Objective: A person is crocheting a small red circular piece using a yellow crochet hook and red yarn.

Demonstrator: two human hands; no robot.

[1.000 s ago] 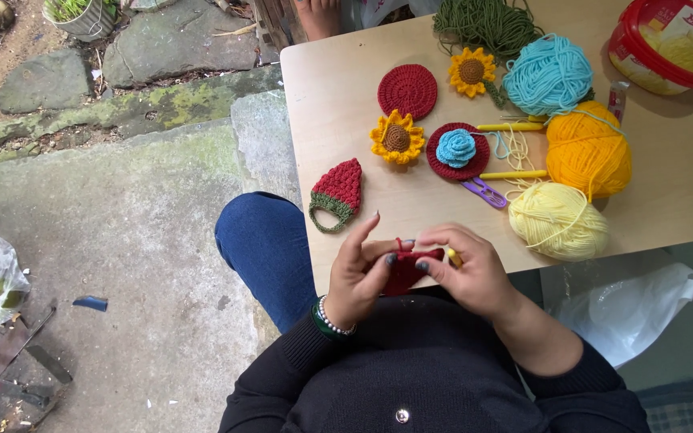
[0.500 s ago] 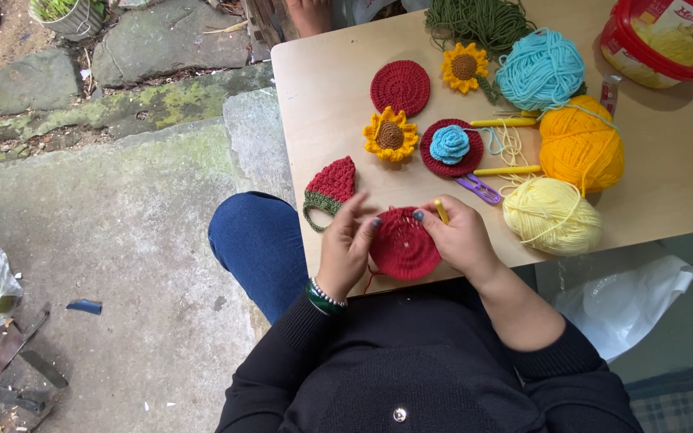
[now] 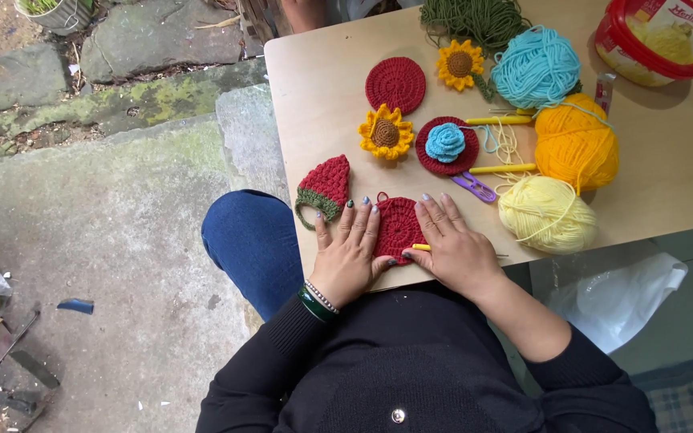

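While both hands lie flat on the table [image 3: 667, 160], a red crocheted disc [image 3: 399, 227] is pressed between them at the near edge. The left hand [image 3: 352, 252] is spread, fingers extended over the disc's left rim, nothing being gripped. The right hand [image 3: 455, 248] is likewise flattened on the right rim, with a yellow hook [image 3: 421, 247] seen beneath its thumb; whether the hook is pinched or merely lying under the hand cannot be told.

Risks, as judged from this arrangement: the disc is placed just at the table's near edge, so it could be slid off onto the lap if the palms are drawn back. The hook could be rolled away or dropped if pressure is released. A loose loop could be pulled out should the hook be dragged. The strawberry piece [image 3: 324, 188], just beside the left fingers, could be nudged toward the edge. The purple clip [image 3: 475, 187] and the pale yellow yarn [image 3: 547, 214], near the right hand, could be snagged or knocked by a sideways sweep.
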